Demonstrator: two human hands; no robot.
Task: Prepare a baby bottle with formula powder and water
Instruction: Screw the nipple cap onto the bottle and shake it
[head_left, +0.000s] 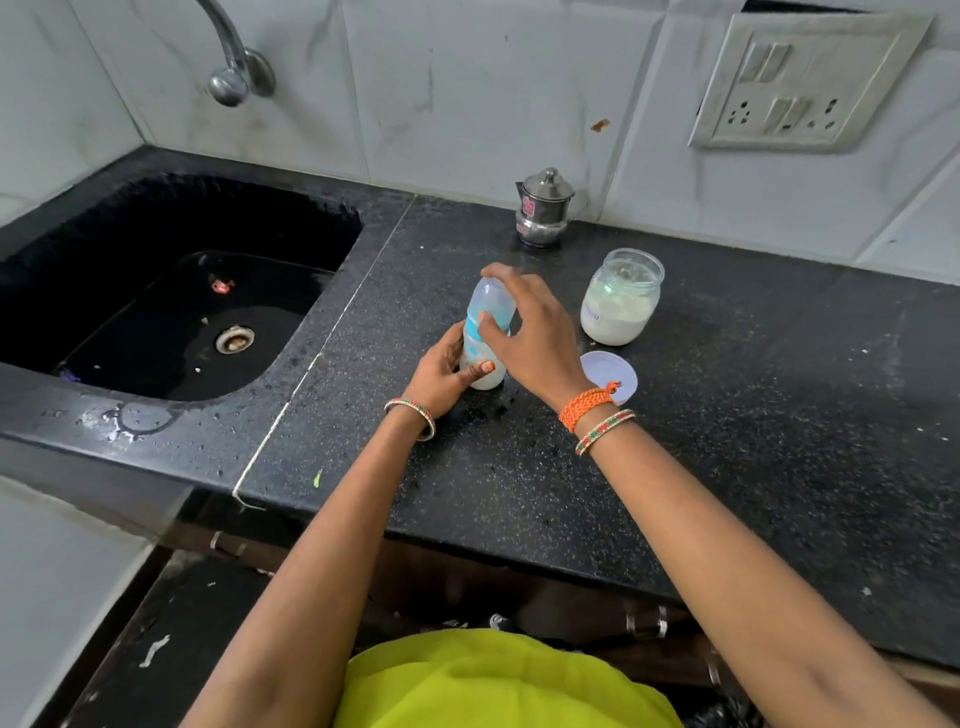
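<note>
A clear baby bottle (487, 332) with a blue collar and a clear cap stands upright on the black granite counter (727, 441); white liquid shows in its lower part. My left hand (441, 376) wraps around the bottle's base. My right hand (530, 332) grips the cap and collar from above. To the right stands an open glass jar (621, 304), half full of white formula powder. Its pale lid (610, 374) lies flat on the counter just behind my right wrist.
A small lidded steel pot (543, 210) stands at the back by the tiled wall. A deep black sink (171, 306) with a tap (234, 67) above it lies to the left. A socket panel (800, 88) is on the wall at right. Water is puddled on the sink's front ledge.
</note>
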